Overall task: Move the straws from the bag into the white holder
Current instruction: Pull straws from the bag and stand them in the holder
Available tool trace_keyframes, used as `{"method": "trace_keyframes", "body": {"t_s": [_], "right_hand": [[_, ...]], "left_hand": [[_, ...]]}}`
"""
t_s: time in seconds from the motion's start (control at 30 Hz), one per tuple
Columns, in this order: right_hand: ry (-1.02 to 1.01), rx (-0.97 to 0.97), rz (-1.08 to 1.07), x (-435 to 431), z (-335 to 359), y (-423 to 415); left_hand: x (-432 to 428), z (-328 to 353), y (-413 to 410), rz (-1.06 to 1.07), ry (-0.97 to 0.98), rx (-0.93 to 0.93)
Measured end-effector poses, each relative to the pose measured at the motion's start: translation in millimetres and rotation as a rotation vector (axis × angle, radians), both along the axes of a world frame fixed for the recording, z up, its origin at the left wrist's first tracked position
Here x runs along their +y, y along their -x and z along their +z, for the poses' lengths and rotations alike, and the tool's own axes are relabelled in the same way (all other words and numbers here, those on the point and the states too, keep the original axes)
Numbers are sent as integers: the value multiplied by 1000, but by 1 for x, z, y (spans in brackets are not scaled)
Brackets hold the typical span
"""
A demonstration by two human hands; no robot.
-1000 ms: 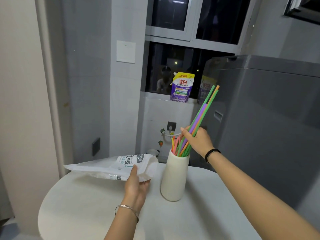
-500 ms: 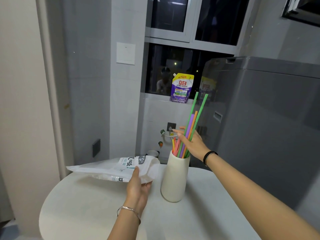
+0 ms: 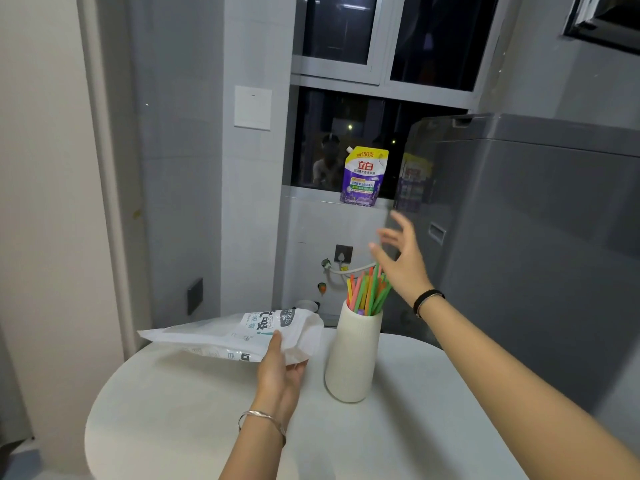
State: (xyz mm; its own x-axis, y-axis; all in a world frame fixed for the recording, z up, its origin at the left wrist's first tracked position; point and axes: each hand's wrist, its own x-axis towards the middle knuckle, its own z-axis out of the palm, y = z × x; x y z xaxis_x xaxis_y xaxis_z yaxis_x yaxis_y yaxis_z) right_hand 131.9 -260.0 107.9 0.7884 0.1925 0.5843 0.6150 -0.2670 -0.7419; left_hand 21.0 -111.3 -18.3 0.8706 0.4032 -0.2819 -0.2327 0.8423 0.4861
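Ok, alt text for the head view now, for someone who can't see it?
The right hand hovers open above colourful straws standing in a white holder on a round white table, while the left hand grips the white straw bag beside it. A purple pouch sits on the windowsill behind.

Grey tiled wall point(image 3: 180, 168); dark window point(image 3: 346, 29), detergent pouch point(image 3: 363, 176) on sill. Grey washing machine point(image 3: 536, 237) at right. Round white counter point(image 3: 173, 427).
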Motion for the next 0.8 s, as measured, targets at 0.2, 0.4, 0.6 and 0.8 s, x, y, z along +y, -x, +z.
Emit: {"method": "trace_keyframes", "body": {"t_s": [0.2,0.4,0.6,0.8], "right_hand": [[311,-72,28,3,8,0],[380,-98,-131,-2,-45,4],[-159,381,-143,15,-74,6],[-43,304,-179,41,-54,-9]], "left_hand": [[-3,-1,0,-1,17,-3],[-3,-1,2,-4,19,6],[0,-2,5,2,11,12],[6,-3,8,2,-5,1]]}}
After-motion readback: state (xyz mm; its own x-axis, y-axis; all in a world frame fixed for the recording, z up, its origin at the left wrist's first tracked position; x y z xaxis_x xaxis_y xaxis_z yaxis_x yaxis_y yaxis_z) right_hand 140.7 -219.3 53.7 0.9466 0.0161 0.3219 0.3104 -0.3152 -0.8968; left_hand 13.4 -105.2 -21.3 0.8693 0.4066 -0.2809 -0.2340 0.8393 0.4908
